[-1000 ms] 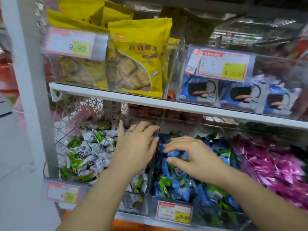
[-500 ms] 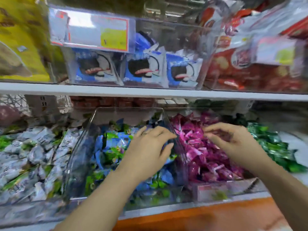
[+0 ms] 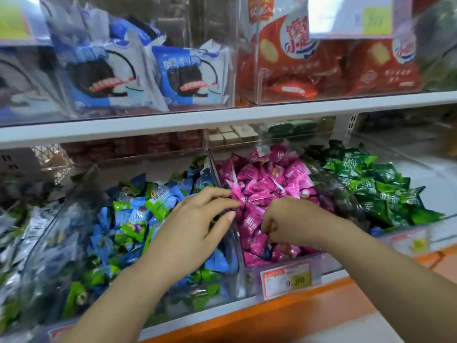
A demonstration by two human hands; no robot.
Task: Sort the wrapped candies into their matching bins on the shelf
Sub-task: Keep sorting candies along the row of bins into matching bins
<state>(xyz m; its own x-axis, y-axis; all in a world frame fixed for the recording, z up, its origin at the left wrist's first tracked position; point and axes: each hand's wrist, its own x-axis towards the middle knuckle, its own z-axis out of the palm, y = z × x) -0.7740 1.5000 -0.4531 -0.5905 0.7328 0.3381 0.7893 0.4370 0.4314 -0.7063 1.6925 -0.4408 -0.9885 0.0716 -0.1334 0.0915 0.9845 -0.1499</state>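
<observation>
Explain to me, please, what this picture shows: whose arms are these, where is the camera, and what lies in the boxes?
No machine here: a person wears one wide-angle camera on the head, so you look down along two bare arms at a shop shelf. Clear bins hold wrapped sweets: blue and green candies on the left, pink candies in the middle, dark green candies on the right. A 9.90 price tag sits below the pink ones. Above stand blue cookie packs and red snack packs. The left hand reaches with nearly straight fingers to the pink candies. The right hand is curled into the pink pile; whether it holds one is hidden.
</observation>
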